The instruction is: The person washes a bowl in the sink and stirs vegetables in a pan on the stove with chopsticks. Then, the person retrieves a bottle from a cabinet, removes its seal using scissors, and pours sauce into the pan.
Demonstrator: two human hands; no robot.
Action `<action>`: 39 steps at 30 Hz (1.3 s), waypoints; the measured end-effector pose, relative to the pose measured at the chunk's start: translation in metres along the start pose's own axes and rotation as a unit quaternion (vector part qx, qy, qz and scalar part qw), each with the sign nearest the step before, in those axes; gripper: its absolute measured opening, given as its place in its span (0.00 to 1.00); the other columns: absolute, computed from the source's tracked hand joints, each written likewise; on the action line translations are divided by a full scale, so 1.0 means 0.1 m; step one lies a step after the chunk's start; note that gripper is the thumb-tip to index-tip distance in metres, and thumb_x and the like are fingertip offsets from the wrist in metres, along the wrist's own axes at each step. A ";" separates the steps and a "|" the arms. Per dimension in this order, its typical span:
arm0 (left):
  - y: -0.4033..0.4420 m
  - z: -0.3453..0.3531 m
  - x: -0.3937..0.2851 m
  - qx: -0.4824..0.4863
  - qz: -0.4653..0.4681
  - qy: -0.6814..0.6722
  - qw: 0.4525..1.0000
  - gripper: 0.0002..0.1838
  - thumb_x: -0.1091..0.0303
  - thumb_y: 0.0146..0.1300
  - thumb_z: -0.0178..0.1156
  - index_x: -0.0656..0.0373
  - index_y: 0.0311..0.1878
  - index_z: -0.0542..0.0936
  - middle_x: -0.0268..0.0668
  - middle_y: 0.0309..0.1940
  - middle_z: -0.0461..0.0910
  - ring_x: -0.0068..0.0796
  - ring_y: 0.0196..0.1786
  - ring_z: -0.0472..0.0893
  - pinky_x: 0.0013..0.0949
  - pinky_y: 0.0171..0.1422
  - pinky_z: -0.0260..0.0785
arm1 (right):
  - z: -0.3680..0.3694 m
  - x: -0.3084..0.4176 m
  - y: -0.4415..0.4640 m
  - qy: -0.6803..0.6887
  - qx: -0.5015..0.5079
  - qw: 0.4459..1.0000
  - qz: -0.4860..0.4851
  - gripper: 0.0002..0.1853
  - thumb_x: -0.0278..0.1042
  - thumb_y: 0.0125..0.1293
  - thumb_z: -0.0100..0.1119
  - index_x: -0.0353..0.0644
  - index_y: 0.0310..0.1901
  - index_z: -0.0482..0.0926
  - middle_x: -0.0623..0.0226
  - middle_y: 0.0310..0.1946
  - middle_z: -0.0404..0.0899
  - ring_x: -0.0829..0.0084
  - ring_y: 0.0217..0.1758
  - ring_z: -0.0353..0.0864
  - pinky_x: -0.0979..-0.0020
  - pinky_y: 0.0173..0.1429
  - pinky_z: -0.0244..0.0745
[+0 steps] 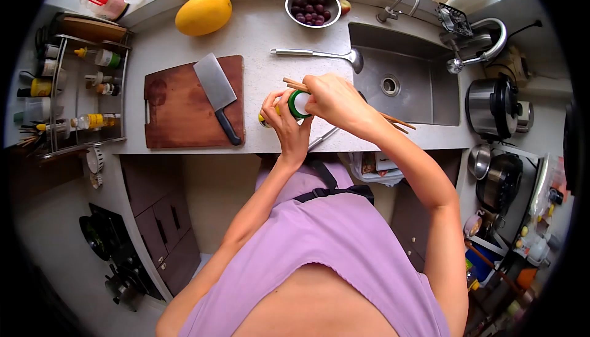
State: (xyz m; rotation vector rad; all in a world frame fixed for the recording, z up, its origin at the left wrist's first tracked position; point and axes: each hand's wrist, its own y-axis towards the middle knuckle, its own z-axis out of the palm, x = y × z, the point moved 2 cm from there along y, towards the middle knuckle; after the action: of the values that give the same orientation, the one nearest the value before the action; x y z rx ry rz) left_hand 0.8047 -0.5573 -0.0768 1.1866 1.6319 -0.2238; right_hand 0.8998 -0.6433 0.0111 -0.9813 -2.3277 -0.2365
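My left hand [285,127] is wrapped round a small jar with a green-rimmed white top [299,103]. A bit of yellow shows beside my left fingers; the rest of the jar is hidden. My right hand [335,100] is closed, its fingertips pinching the edge of the jar's top. Wooden chopsticks [393,120] pass beneath my right hand, sticking out on both sides; whether they touch it I cannot tell. Left of my hands, a cleaver [216,85] lies on a brown cutting board [172,109]. Beyond them is a metal ladle [319,54].
A yellow melon [203,14] and a steel bowl [289,6] of dark round fruit stand at the back. To the right is a sink [424,106] with a faucet [491,36]. A pressure cooker [488,108] stands beyond it. A bottle rack [92,100] borders the left.
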 end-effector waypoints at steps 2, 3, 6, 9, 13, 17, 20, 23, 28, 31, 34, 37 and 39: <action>-0.08 0.06 0.07 -0.006 -0.006 0.020 1.000 0.35 0.73 0.49 0.74 0.60 0.60 0.69 0.47 0.58 0.61 0.48 0.62 0.61 0.47 0.63 0.58 | 0.18 -0.11 0.02 -0.045 0.001 0.999 -0.016 0.06 0.24 0.50 0.58 0.33 0.30 0.73 0.46 0.26 0.79 0.43 0.34 0.79 0.50 0.38 0.74; -0.11 0.08 0.10 -0.013 -0.009 0.049 0.999 0.34 0.74 0.50 0.73 0.61 0.60 0.68 0.47 0.58 0.61 0.48 0.62 0.62 0.45 0.63 0.61 | 0.21 -0.11 0.04 -0.051 0.003 0.999 -0.014 0.06 0.24 0.50 0.58 0.33 0.30 0.73 0.46 0.26 0.79 0.43 0.34 0.79 0.50 0.38 0.74; -0.09 0.11 0.18 -0.030 -0.029 0.003 0.999 0.35 0.75 0.49 0.74 0.60 0.60 0.69 0.47 0.57 0.63 0.49 0.61 0.64 0.45 0.64 0.60 | 0.20 -0.09 0.11 -0.057 0.071 0.995 0.038 0.12 0.24 0.53 0.59 0.33 0.41 0.78 0.44 0.32 0.81 0.43 0.39 0.82 0.50 0.42 0.77; 0.10 -0.03 0.28 -0.052 -0.030 -0.022 0.998 0.35 0.75 0.46 0.76 0.58 0.59 0.71 0.45 0.53 0.68 0.47 0.58 0.71 0.44 0.62 0.65 | 0.16 -0.17 0.08 0.016 0.012 0.997 -0.077 0.14 0.26 0.56 0.59 0.38 0.46 0.76 0.49 0.32 0.82 0.46 0.39 0.82 0.50 0.41 0.76; 0.31 -0.24 0.42 0.049 0.019 -0.097 0.994 0.32 0.72 0.43 0.78 0.59 0.53 0.75 0.41 0.48 0.75 0.43 0.53 0.76 0.40 0.56 0.71 | 0.07 -0.17 0.21 -0.076 0.057 0.977 -0.190 0.14 0.31 0.64 0.56 0.46 0.51 0.73 0.65 0.44 0.78 0.56 0.30 0.83 0.58 0.33 0.77; 0.39 -0.32 0.52 0.095 0.047 -0.121 0.987 0.30 0.74 0.43 0.78 0.58 0.52 0.75 0.40 0.48 0.75 0.42 0.52 0.77 0.39 0.56 0.71 | -0.04 0.04 0.35 -0.146 0.144 0.928 -0.310 0.12 0.31 0.64 0.55 0.48 0.49 0.71 0.69 0.42 0.75 0.60 0.26 0.82 0.62 0.28 0.76; 0.43 -0.34 0.57 0.139 0.039 -0.157 0.977 0.29 0.75 0.39 0.77 0.59 0.49 0.77 0.38 0.47 0.76 0.40 0.52 0.77 0.37 0.57 0.71 | 0.01 0.14 0.43 -0.256 0.173 0.845 -0.437 0.11 0.30 0.63 0.59 0.46 0.41 0.66 0.69 0.33 0.71 0.68 0.24 0.81 0.68 0.21 0.74; 0.49 -0.40 0.56 0.185 0.031 -0.182 0.965 0.27 0.76 0.39 0.75 0.58 0.47 0.78 0.38 0.47 0.76 0.39 0.52 0.77 0.36 0.57 0.71 | 0.07 0.16 0.52 -0.251 0.247 0.819 -0.452 0.10 0.32 0.64 0.57 0.48 0.42 0.66 0.67 0.30 0.71 0.66 0.22 0.80 0.64 0.21 0.75; 0.57 -0.36 0.63 0.201 0.017 -0.207 0.957 0.30 0.76 0.36 0.73 0.56 0.49 0.77 0.39 0.47 0.74 0.42 0.54 0.76 0.40 0.60 0.71 | 0.01 0.25 0.63 -0.252 0.234 0.782 -0.520 0.11 0.34 0.65 0.58 0.46 0.42 0.65 0.67 0.27 0.67 0.68 0.16 0.77 0.68 0.17 0.74; 0.57 -0.36 0.65 0.223 0.006 -0.210 0.952 0.30 0.76 0.36 0.74 0.55 0.48 0.77 0.38 0.47 0.74 0.42 0.54 0.76 0.41 0.61 0.71 | 0.04 0.25 0.65 -0.248 0.251 0.786 -0.508 0.11 0.34 0.65 0.57 0.46 0.42 0.65 0.67 0.27 0.68 0.67 0.17 0.77 0.67 0.17 0.73; 0.57 -0.35 0.67 0.219 0.014 -0.202 0.955 0.30 0.74 0.35 0.76 0.56 0.48 0.77 0.38 0.46 0.74 0.40 0.53 0.77 0.39 0.58 0.71 | 0.06 0.25 0.67 -0.249 0.254 0.783 -0.510 0.10 0.33 0.65 0.57 0.45 0.41 0.65 0.67 0.27 0.69 0.66 0.18 0.78 0.66 0.18 0.73; 0.58 -0.34 0.69 0.219 0.022 -0.195 0.956 0.30 0.73 0.35 0.78 0.56 0.47 0.77 0.38 0.46 0.75 0.39 0.52 0.78 0.37 0.56 0.72 | 0.08 0.24 0.68 -0.238 0.264 0.790 -0.500 0.11 0.33 0.65 0.57 0.44 0.41 0.64 0.66 0.28 0.69 0.66 0.19 0.79 0.65 0.19 0.74; 0.58 -0.34 0.69 0.220 0.021 -0.195 0.955 0.30 0.73 0.35 0.78 0.56 0.46 0.78 0.38 0.46 0.75 0.39 0.51 0.78 0.37 0.56 0.72 | 0.10 0.24 0.69 -0.243 0.278 0.787 -0.495 0.11 0.33 0.65 0.57 0.44 0.41 0.64 0.66 0.28 0.69 0.66 0.19 0.79 0.65 0.20 0.74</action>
State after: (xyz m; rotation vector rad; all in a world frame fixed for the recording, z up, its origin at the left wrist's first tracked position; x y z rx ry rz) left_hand 0.8317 -0.4670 -0.0958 1.4008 1.2371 -0.7776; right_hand 0.9306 -0.5767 0.0126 0.6108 -2.8969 0.3466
